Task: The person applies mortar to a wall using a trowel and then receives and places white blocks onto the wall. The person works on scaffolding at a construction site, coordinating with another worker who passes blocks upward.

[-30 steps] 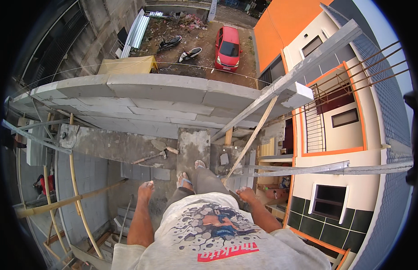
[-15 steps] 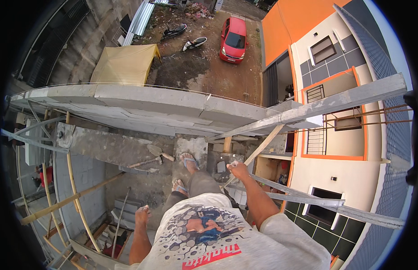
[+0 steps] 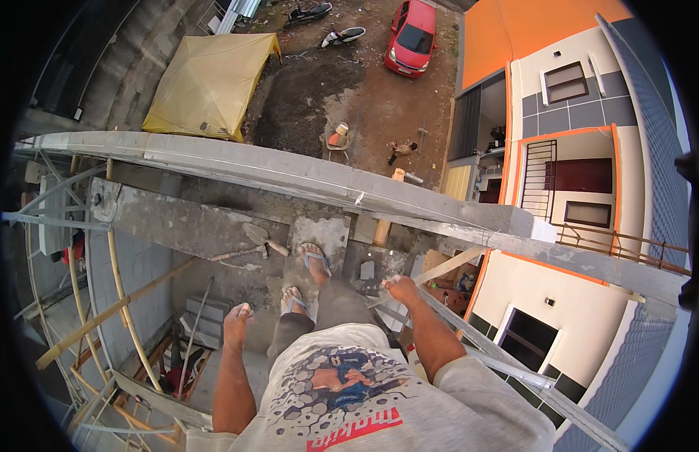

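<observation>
My left hand (image 3: pixel 238 324) hangs beside my left thigh, its fingers curled in and nothing visible in them. In front of my right hip, my right hand (image 3: pixel 400 288) is also curled, fingertips together, near a slanting wooden strip (image 3: pixel 451 265). I see nothing held there. My sandalled feet (image 3: pixel 314 260) stand on a grey, mortar-stained plank (image 3: pixel 319 228). Left of them lie a pointed trowel (image 3: pixel 255 232) and a wooden-handled tool (image 3: pixel 233 255), hammer-like, on a dusty board (image 3: pixel 169 218). Beyond my feet runs a grey block wall (image 3: pixel 251 163) with a string along its top.
Bamboo poles (image 3: pixel 123 301) and metal scaffold braces (image 3: pixel 59 220) stand at left. A long grey beam (image 3: pixel 590 260) and a metal bar (image 3: pixel 515 369) cross at right. Far below are a person (image 3: pixel 402 151), a wheelbarrow (image 3: pixel 337 137), a red car (image 3: pixel 412 41) and a yellow canopy (image 3: pixel 210 83).
The view has shifted, so the wall top sits lower at right and the wheelbarrow and person below now show. My left hand has come up slightly; my right hand has barely moved.
</observation>
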`<state>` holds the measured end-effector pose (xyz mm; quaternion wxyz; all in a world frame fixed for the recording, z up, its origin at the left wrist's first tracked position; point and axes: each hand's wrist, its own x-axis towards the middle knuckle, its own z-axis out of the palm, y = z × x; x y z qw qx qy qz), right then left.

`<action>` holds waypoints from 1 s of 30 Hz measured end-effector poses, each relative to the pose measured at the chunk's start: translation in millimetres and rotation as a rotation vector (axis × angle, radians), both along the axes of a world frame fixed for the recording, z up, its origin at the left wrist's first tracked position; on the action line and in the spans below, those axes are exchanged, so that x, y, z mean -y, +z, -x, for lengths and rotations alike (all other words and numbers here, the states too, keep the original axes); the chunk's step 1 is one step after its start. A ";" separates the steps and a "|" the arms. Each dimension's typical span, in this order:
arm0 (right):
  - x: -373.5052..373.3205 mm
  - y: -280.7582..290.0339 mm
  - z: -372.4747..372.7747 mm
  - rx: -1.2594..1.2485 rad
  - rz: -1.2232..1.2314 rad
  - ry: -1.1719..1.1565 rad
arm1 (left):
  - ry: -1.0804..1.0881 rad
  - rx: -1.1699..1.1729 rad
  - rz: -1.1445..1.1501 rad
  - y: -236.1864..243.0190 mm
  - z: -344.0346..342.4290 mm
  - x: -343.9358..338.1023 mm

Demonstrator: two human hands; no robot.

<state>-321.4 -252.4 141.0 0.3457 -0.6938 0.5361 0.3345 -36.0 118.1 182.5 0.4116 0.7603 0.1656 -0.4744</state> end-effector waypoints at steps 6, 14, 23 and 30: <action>29.8 3.6 -17.5 0.030 -0.088 -0.048 | 0.005 -0.106 -0.196 -8.1 18.6 -37.7; 56.3 -3.3 -79.7 0.247 0.014 -0.034 | 0.181 -0.013 -0.097 18.1 13.7 -4.5; 58.1 -21.1 -107.8 0.153 -0.085 0.097 | 0.300 0.040 -0.060 17.7 30.9 -9.6; 66.3 -26.5 -125.4 0.196 -0.126 0.143 | 0.400 0.001 -0.168 -3.0 79.4 -60.9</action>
